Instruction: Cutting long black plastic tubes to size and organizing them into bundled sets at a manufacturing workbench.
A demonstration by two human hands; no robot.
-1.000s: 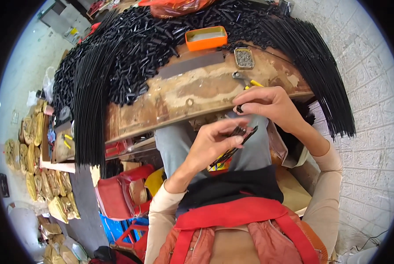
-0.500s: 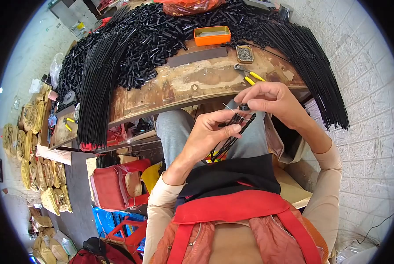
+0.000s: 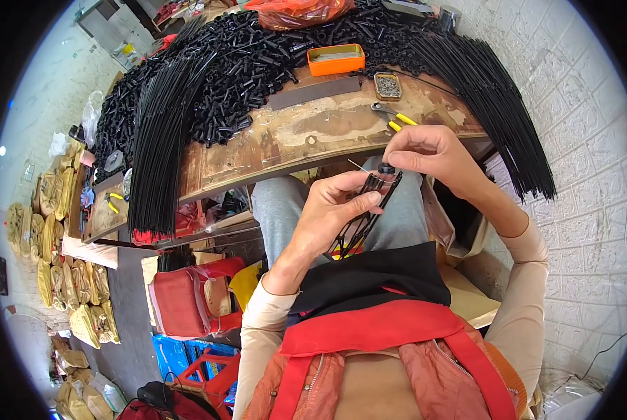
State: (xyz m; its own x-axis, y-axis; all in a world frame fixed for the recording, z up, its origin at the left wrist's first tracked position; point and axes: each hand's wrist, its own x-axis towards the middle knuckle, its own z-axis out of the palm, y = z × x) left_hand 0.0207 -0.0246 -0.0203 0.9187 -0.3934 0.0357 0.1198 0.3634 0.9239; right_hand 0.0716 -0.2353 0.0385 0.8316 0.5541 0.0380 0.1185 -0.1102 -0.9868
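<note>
My left hand [image 3: 327,215] is closed round a bunch of thin black rods [image 3: 359,227] that slant down over my lap. Above the thumb, a small round black notched part [image 3: 386,168] sits at the upper end of the rods. A fine pale wire [image 3: 357,165] sticks out to the left beside it. My right hand [image 3: 429,155] is just above that part, thumb and fingertips pinched together. Whatever is between those fingertips is too small to make out. Both hands are in front of the table edge, over my knees.
On the worn wooden table [image 3: 215,166] lie yellow-handled pliers [image 3: 406,119], an orange tin [image 3: 337,69], a small box of metal bits [image 3: 388,98] and a dark flat strip [image 3: 315,93]. Heaped black tubes [image 3: 257,59] cover the back. Long black rods [image 3: 154,150] overhang the left, more rods [image 3: 499,115] the right.
My right hand's fingers have drawn a little up and to the right, showing more of the round black part. The left hand keeps its hold on the rods. The view has shifted slightly.
</note>
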